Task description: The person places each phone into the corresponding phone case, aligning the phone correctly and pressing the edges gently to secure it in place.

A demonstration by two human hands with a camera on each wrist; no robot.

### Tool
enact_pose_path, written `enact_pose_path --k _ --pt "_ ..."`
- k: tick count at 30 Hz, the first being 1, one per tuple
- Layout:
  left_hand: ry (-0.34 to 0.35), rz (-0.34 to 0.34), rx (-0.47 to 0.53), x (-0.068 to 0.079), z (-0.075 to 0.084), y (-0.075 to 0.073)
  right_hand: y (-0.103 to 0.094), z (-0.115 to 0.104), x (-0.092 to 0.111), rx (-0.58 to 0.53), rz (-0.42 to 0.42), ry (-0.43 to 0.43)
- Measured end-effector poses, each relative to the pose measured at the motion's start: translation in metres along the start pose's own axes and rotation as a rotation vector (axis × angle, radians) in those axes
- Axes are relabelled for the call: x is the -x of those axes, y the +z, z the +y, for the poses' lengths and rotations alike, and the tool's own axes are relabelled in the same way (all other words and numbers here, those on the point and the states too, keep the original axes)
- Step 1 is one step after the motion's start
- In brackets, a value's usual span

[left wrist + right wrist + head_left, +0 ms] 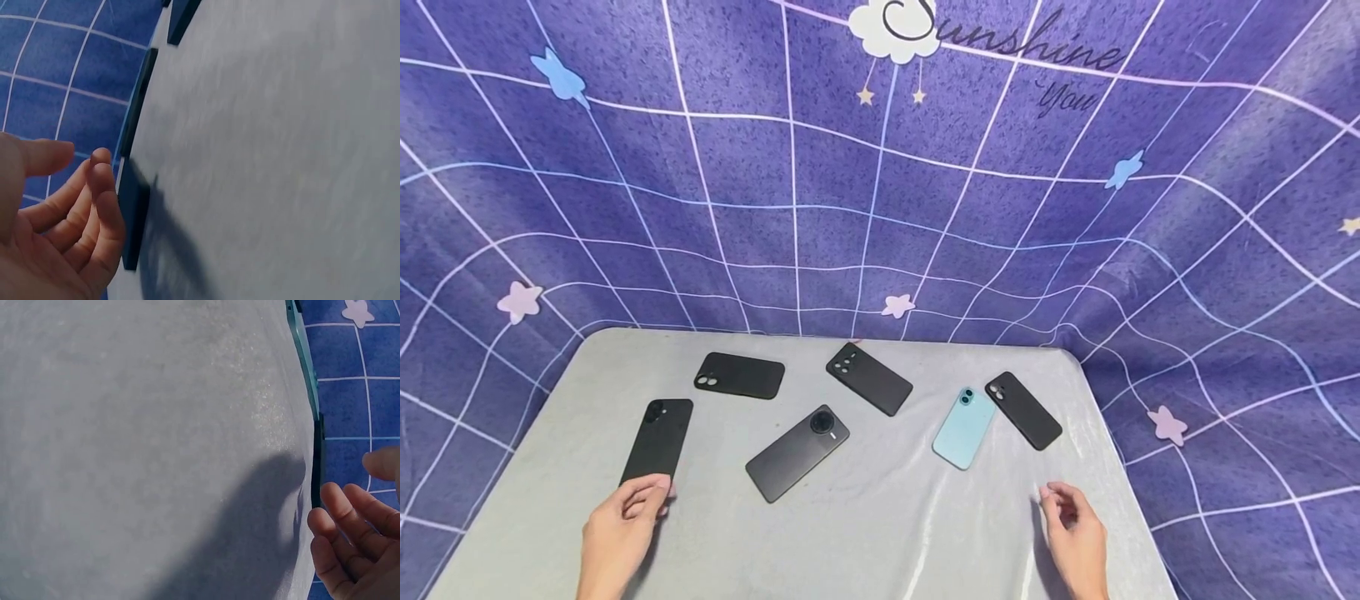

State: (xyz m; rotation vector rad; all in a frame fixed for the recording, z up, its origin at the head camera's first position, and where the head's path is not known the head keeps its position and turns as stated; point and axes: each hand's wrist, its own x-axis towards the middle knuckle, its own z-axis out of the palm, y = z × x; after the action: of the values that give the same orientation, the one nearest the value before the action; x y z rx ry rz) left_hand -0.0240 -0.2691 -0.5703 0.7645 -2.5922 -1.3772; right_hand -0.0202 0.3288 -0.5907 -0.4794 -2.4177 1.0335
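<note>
My left hand hovers at the near end of a black phone on the left of the table, overlapping it in the head view. In the left wrist view its thumb stands apart from relaxed, bent fingers, with nothing between them. My right hand hangs over the right side of the table, loosely curled and holding nothing. Nearest to it lie a black phone case and a light blue phone, seen edge-on in the right wrist view. The case's upper corner meets the phone's side.
A dark grey phone with a round camera lies slanted mid-table. Behind it are two more black cases with camera cut-outs, one case at back left and another case at back centre. A purple grid curtain encloses the grey-covered table.
</note>
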Motion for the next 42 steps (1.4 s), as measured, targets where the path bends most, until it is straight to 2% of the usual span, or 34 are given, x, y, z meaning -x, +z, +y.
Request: enact_pose_path --k 6,11,14,23,28,36,42 --pt "-0.01 0.053 -0.07 -0.01 -0.011 -0.02 -0.001 -0.004 -0.003 0.016 -0.008 -0.012" --pt "-0.022 0.093 -0.146 -0.019 -0.008 -0.034 0.003 -0.019 -0.012 -0.018 -0.066 -0.047" --pt "-0.013 0.105 -0.169 -0.024 -0.004 -0.041 0.01 -0.032 -0.02 -0.039 -0.096 -0.103" --pt "0.099 0.131 -0.261 -0.038 0.001 -0.054 0.045 -0.082 -0.05 -0.087 -0.225 -0.33" --pt "0.093 0.092 -0.288 -0.046 0.004 -0.057 0.071 -0.119 -0.063 -0.067 -0.32 -0.454" --pt "0.083 0.021 -0.326 -0.055 0.013 -0.061 0.114 -0.173 -0.073 -0.056 -0.527 -0.652" --pt "0.079 -0.004 -0.334 -0.054 0.015 -0.061 0.139 -0.203 -0.075 0.011 -0.642 -0.697"
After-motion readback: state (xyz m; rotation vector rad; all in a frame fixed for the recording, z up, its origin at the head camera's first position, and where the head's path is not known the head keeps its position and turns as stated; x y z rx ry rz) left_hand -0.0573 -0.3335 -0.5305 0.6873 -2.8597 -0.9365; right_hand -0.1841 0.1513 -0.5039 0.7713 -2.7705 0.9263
